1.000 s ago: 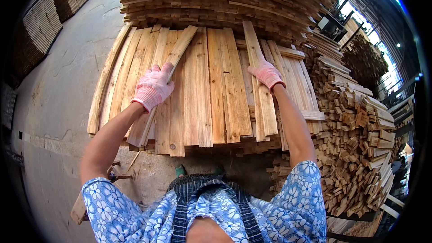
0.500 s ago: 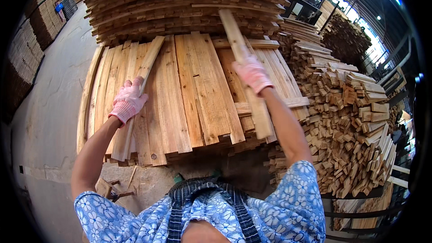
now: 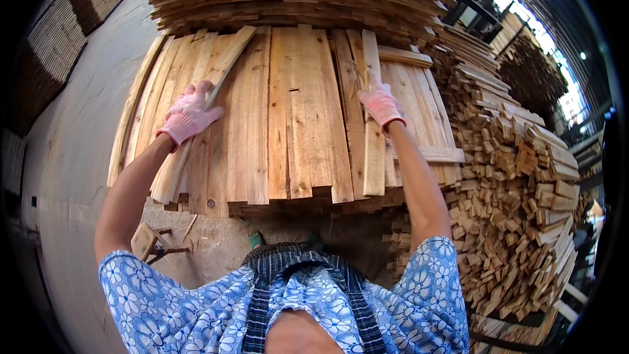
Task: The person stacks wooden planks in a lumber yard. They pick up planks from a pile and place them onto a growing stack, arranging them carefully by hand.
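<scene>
My left hand (image 3: 189, 117), in a pink knit glove, is closed around a narrow wooden plank (image 3: 232, 56) that lies slantwise over a row of boards (image 3: 278, 111). Its thumb sits on the right side of that plank. On the right, my other gloved hand, the right hand (image 3: 380, 103), grips a second wooden plank (image 3: 374, 164), nearly in line with the boards and at the right end of the close-set row. The fingertips beneath the right glove are partly hidden.
Stacked lumber (image 3: 301, 0) rises behind the boards. Two short crosspieces, the nearer crosspiece (image 3: 438, 154) among them, lie across the right side. A large heap of cut wood (image 3: 511, 190) stands at right. A small wooden stool (image 3: 145, 241) is on the floor at lower left.
The right hand's plank has swung from a diagonal to nearly parallel with the boards, lower onto the row. My left hand keeps its hold. The whole view has shifted slightly.
</scene>
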{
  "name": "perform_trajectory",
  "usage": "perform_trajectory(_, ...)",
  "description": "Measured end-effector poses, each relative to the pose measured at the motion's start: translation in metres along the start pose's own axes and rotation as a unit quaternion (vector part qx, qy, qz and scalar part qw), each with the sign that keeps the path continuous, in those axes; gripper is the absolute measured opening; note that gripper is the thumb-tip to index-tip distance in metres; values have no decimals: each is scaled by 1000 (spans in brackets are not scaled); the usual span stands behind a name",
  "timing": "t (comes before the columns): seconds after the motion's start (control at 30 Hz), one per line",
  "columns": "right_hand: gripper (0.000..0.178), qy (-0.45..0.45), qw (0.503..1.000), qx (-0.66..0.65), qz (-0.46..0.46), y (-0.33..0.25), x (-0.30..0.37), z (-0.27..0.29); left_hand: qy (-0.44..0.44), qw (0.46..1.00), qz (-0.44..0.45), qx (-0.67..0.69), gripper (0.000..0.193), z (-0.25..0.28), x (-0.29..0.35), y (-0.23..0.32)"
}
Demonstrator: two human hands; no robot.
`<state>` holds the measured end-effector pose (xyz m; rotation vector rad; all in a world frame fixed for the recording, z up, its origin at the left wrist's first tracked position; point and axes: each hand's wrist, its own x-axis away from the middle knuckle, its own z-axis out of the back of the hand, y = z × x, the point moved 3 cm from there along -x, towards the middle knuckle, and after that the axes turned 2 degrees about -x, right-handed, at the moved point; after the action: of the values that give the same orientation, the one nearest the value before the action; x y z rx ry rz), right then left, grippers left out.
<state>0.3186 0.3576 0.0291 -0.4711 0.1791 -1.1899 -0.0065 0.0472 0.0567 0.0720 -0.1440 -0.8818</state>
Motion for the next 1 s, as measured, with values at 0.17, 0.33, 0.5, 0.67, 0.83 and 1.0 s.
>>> perform_trajectory(0.17,74,-34,992,-33,113,10,-12,21,10,997,45,56,71,6,-10,8)
perform_trajectory(0.33,72,36,971,43,234,-22,20,72,68,907,19,416,72,46,50,2)
perform_trajectory(0.5,67,-99,883,80,453,-84,53,49,263,708,47,654,73,75,163,8)
perform_trajectory(0.67,64,-136,815,201,526,-120,60,-8,221,591,76,772,41,2,252,14)
perform_trajectory(0.83,66,-116,814,207,531,-119,56,-19,163,432,256,849,55,-91,315,67)
perform_trajectory(1.0,68,-96,825,187,525,-111,41,-27,-15,277,215,936,70,-161,304,118)
